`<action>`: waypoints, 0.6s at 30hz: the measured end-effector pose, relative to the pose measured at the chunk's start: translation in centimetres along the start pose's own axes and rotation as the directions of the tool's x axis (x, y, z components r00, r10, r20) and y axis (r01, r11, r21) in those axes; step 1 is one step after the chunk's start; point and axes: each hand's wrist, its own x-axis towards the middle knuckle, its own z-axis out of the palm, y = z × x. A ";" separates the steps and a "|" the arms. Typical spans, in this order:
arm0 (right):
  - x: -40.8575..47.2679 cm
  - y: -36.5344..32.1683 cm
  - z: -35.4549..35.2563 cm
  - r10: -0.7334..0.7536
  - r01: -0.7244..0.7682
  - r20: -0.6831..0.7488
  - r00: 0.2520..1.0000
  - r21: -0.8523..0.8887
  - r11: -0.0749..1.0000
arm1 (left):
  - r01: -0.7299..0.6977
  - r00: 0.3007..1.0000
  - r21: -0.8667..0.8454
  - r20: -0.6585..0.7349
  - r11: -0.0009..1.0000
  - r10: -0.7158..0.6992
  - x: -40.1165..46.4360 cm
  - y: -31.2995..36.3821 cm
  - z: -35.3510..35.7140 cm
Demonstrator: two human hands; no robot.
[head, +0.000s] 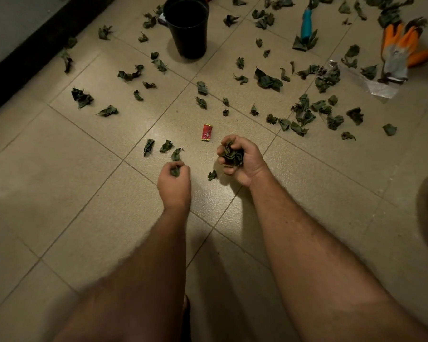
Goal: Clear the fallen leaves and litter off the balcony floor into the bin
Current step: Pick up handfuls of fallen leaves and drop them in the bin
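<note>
Leaves lie scattered over the tiled floor. Nearest, the left hand pinches one leaf, while the right hand grips a crumpled bunch. Just beyond lies a red wrapper, its print unreadable. Far off stands the black bin; far right, an orange-grey glove.
</note>
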 end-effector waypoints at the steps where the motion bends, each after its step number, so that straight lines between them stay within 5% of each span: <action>1: 0.0 0.1 -0.1 0.001 -0.001 0.015 1.000 0.000 1.000 | 0.084 0.996 -0.154 -0.014 0.984 -0.087 0.4 0.1 -0.1; 6: 0.1 0.3 0.4 0.019 -0.019 -0.009 1.000 0.018 1.000 | 0.392 0.918 -0.502 0.161 0.771 -0.362 2.2 0.9 -0.8; 9: -0.1 0.0 0.7 0.002 -0.039 -0.122 0.993 -0.303 0.952 | 0.443 0.891 -0.631 0.234 0.637 -0.389 2.4 1.5 -1.0; 12: 0.0 0.9 0.2 -0.148 -0.041 -0.135 0.980 -0.856 0.515 | 0.466 0.874 -0.672 0.247 0.576 -0.418 2.4 1.5 -1.4; 14: 0.0 1.8 0.1 -0.199 -0.036 -0.093 0.976 -0.961 0.273 | 0.459 0.876 -0.663 0.231 0.591 -0.423 2.5 1.3 -1.7; 18: -0.4 2.5 0.5 -0.185 -0.036 -0.056 0.981 -0.993 0.113 | 0.428 0.895 -0.570 0.164 0.701 -0.414 2.7 1.3 -1.7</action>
